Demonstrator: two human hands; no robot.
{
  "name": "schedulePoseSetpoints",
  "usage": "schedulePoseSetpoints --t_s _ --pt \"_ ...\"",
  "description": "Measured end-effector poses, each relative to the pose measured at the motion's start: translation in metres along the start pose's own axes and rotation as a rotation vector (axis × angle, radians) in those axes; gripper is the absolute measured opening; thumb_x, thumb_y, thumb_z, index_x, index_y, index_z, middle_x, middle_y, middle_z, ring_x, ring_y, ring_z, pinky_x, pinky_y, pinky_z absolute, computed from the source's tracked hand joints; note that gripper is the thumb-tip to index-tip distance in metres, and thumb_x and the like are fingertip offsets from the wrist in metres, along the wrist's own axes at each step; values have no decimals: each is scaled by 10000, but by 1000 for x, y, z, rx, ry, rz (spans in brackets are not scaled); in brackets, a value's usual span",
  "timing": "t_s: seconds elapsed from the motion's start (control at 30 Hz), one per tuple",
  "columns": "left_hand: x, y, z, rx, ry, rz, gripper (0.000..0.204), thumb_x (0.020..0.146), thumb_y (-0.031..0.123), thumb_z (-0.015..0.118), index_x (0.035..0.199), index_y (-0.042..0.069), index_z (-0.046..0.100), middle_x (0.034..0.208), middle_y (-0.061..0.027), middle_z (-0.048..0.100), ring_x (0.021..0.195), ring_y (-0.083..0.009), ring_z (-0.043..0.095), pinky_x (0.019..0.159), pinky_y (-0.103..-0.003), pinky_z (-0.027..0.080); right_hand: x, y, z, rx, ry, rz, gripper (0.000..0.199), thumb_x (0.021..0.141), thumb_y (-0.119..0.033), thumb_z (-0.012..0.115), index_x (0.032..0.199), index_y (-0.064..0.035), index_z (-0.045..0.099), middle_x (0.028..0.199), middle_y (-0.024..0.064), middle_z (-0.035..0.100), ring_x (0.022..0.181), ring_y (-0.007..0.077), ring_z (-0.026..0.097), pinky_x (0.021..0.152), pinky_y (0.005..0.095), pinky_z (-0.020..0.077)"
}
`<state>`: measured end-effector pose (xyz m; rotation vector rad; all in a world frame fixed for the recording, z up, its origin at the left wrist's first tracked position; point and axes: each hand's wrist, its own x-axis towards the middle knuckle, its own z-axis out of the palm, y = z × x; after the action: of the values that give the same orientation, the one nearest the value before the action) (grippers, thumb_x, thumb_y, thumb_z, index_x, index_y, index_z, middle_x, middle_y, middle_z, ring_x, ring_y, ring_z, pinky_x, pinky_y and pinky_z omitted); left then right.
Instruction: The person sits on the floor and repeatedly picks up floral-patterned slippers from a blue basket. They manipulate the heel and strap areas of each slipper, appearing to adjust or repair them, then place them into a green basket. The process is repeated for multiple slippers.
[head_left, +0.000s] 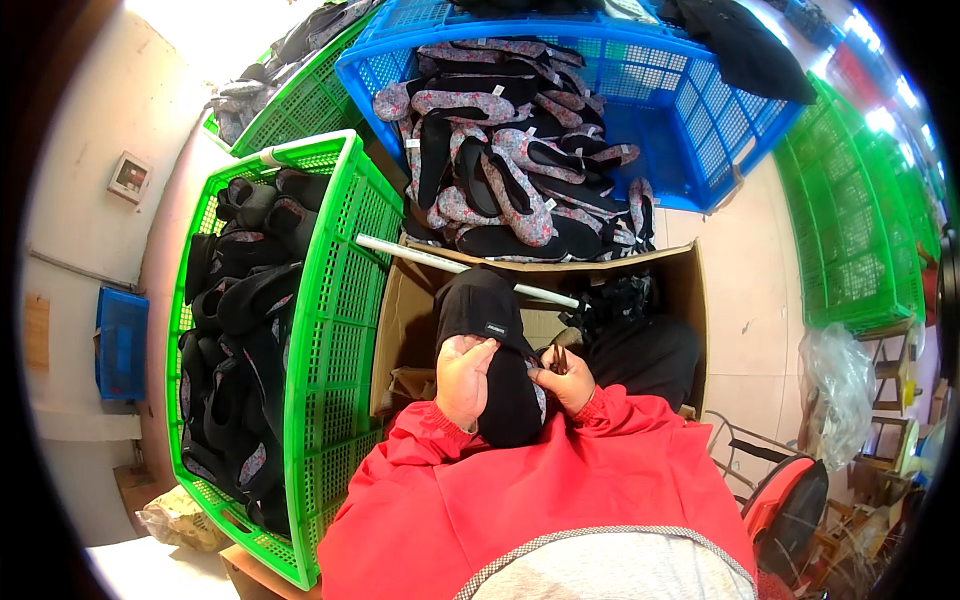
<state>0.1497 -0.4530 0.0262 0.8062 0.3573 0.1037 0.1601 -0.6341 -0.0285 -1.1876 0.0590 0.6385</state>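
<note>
A black slipper [508, 392] is held between the two hands, in front of the red jacket [540, 470], with its rounded end directed away from the body. A small black label [497, 328] is seen on it, just above the left thumb. The slipper is gripped along its left side by the left hand [464, 380], whose fingers are partly hidden. Its right edge is touched by the right hand [563, 383], which is closed around small dark snips [558, 358]; whether their blades are parted cannot be told. Beyond the slipper, an open cardboard box [402, 325] is crossed by a white tube [412, 251]. To the left, black slippers [250, 300] are heaped in a green crate [340, 330]; farther off, floral-patterned slippers [515, 195] are piled in a blue crate [720, 110].
</note>
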Motion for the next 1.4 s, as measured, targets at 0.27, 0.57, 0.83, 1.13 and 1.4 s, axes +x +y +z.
schedulePoseSetpoints --t_s 0.27,0.57,0.83,1.13,1.4 --pt "-25 15 -2 272 89 30 256 935 16 569 1183 -44 569 1120 -123 640 1019 -178 622 877 -298 505 -3 -1 13 -535 153 -350 243 761 -60 709 702 -52 473 657 15 439 632 127 427 585 289 361" --pt "-30 23 3 1141 -87 437 145 888 -3 651 1032 -21 651 901 -96 687 792 -133 669 685 -233 522 -2 3 13 -508 130 -338 237 751 -83 687 729 -33 456 681 88 453 667 221 461 619 337 385" --pt "-4 -5 7 1221 -55 587 235 867 -3 680 1100 -5 646 817 -72 651 716 -110 621 669 -240 508 -3 -7 14 -604 101 -360 238 777 -119 688 749 -35 467 689 113 460 659 261 459 616 360 390" --pt "6 -22 -7 826 -74 334 209 901 -92 601 1095 -22 632 920 -14 632 826 -60 593 752 -192 483 16 -9 -13 -128 -48 -249 152 901 -106 666 1024 -25 627 998 33 621 855 99 587 771 237 473" --pt "7 -27 -9 800 -83 334 198 892 -113 596 1065 -20 624 953 -21 634 876 -66 599 793 -188 479 42 -30 8 -329 23 -398 130 903 -142 656 988 -43 650 909 55 640 864 179 580 781 306 456"
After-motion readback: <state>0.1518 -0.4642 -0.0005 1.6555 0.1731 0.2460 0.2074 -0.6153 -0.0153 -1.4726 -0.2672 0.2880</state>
